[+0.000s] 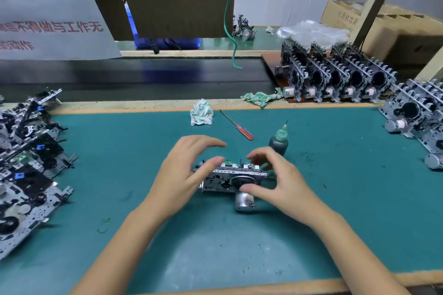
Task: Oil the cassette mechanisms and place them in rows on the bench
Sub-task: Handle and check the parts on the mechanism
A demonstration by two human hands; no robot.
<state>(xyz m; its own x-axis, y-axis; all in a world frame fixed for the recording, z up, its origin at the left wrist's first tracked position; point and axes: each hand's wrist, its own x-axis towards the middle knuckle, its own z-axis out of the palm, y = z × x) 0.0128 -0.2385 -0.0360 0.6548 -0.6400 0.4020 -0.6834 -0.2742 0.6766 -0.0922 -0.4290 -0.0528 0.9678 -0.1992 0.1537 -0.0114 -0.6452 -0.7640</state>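
At the centre of the green bench mat (pixel 119 151) a cassette mechanism (pixel 230 176) stands on edge, its silver motor (pixel 244 201) pointing to 6 o'clock. The left hand (pixel 184 175) pinches its left end between thumb and fingers; the right hand (pixel 275 179) curls round its right end, thumb on the flywheel side. The oil bottle (pixel 278 142) stands untouched just beyond, at 1 o'clock, with a red-handled screwdriver (pixel 237 126) at 12. Unoiled units (pixel 26 163) are piled at 9 o'clock; finished rows (pixel 335 81) stand at 2. This looks like positioning before oiling; next, the right hand should let go and fetch the bottle.
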